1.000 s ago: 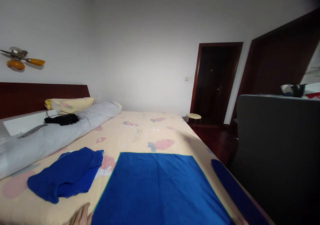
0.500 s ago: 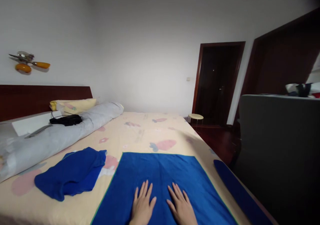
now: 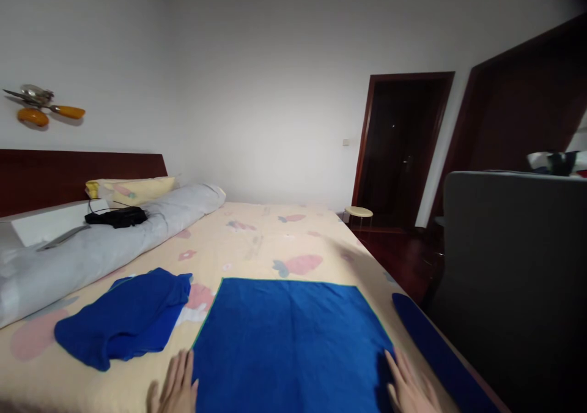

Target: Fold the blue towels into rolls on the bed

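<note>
A blue cloth (image 3: 288, 339) with a thin green edge lies spread on the bed. At its left edge rests my left hand (image 3: 177, 385), fingers stretched out and touching the border. My right hand (image 3: 408, 385) is at the opposite edge, its fingers extended and apart, the fingertips by the cloth's border. Neither hand shows anything in its grasp. To the left, a second blue cloth (image 3: 128, 321) lies crumpled on the patterned sheet (image 3: 257, 241).
A long grey roll (image 3: 151, 223) lies along the headboard side, with a black item (image 3: 117, 217) on it. Along the bed's right edge is a dark blue strip (image 3: 435, 346). A grey panel (image 3: 513, 260) stands at right; a stool (image 3: 358, 212) is near the door.
My hands have moved apart from the middle of the spread cloth to its left and right edges. The view has shifted slightly.
</note>
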Motion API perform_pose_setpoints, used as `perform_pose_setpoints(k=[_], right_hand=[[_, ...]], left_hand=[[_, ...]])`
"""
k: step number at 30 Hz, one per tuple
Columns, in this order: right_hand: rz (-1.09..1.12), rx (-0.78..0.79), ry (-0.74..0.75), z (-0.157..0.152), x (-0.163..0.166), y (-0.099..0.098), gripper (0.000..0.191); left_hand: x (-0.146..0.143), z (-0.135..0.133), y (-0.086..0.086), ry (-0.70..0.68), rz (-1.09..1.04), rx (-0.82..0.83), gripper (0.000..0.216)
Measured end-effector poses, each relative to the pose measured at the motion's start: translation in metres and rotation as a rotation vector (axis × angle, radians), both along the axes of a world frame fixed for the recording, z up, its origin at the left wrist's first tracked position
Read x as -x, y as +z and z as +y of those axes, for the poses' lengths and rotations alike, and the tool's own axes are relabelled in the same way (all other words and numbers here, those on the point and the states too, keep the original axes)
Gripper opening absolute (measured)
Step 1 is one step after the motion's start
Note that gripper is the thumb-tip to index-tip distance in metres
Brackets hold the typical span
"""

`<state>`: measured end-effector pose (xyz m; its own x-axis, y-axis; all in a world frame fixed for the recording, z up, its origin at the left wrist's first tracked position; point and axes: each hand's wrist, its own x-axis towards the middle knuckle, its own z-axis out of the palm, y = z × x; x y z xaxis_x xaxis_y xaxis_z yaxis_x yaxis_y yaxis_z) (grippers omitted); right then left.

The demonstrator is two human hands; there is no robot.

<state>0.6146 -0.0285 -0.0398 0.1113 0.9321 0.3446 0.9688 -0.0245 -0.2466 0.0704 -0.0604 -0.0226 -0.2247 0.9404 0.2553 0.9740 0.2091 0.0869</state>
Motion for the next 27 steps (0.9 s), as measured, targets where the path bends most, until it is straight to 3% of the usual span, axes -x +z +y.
perform_pose_setpoints(k=[2, 6, 8, 10, 13, 18, 21, 24, 27], right_hand=[[0.001, -0.008, 0.140, 0.016, 0.053, 0.018, 0.062], [0.081, 0.176, 0.443, 0.061, 0.166, 0.053, 0.063], [0.084, 0.248, 0.484, 0.084, 0.202, 0.062, 0.059], [0.068, 0.273, 0.493, 0.104, 0.216, 0.064, 0.057], [0.035, 0.272, 0.428, 0.122, 0.194, 0.059, 0.058], [-0.013, 0.288, 0.127, 0.129, 0.094, 0.051, 0.064], [-0.047, 0.310, -0.043, 0.128, 0.042, 0.046, 0.065], [-0.109, 0.307, -0.188, 0.128, 0.025, 0.041, 0.065], [-0.139, 0.226, -0.212, 0.129, 0.054, 0.041, 0.065]], left_hand=[[-0.038, 0.023, 0.010, -0.127, -0.019, -0.012, 0.057], [-0.130, 0.080, 0.033, -0.494, -0.092, 0.035, 0.061], [-0.161, 0.108, 0.038, -0.560, -0.083, 0.078, 0.059], [-0.173, 0.131, 0.037, -0.552, -0.068, 0.133, 0.056], [-0.152, 0.152, 0.033, -0.448, -0.056, 0.180, 0.057], [-0.059, 0.159, 0.036, -0.179, -0.029, 0.226, 0.058], [-0.013, 0.156, 0.037, -0.123, -0.018, 0.233, 0.060], [0.000, 0.153, 0.036, -0.107, 0.026, 0.213, 0.058], [-0.024, 0.152, 0.034, -0.117, 0.090, 0.163, 0.056]])
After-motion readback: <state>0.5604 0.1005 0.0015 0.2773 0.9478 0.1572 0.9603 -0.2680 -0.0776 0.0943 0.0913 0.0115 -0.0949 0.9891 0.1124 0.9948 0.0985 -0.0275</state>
